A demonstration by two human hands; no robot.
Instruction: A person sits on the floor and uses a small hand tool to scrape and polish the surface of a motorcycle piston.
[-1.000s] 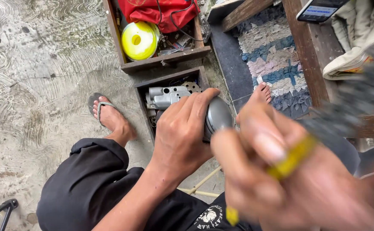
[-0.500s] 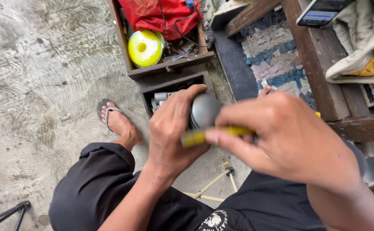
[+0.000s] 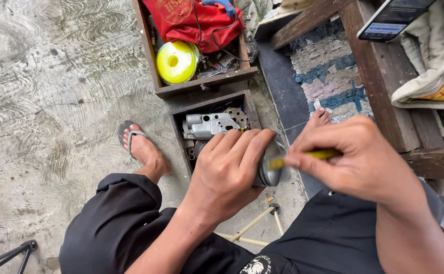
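Clamped around a round grey metal part [image 3: 270, 165], the left hand [image 3: 229, 172] has its fingers curled over the top and its thumb underneath; I see only the shiny rim and a sliver of the face past the fingertips. Right hand [image 3: 359, 162] pinches a thin yellow-handled tool [image 3: 308, 155] between thumb and forefinger, and the tool's tip touches the rim of the metal part. Both hands hover above the person's lap, over black trousers [image 3: 120, 223].

Directly under the held part I note a small dark wooden box [image 3: 179, 127] on the concrete floor [image 3: 54, 76], holding a silver cast-metal housing [image 3: 209, 124] and a perforated round disc [image 3: 237, 116]. Just beyond it stands a second wooden box [image 3: 207, 83] with a yellow spool [image 3: 176, 61] and a red cloth bag [image 3: 196, 20].

Left foot in a grey flip-flop [image 3: 143, 149] rests on the floor beside the near box; the bare toes of the right foot [image 3: 318, 119] touch a patchwork mat [image 3: 328, 76]. To the right, a dark wooden bench [image 3: 379, 76] carries a phone [image 3: 389, 20] and crumpled cloth [image 3: 435, 66]. Thin pale rods [image 3: 252, 226] lie on the floor between the legs.
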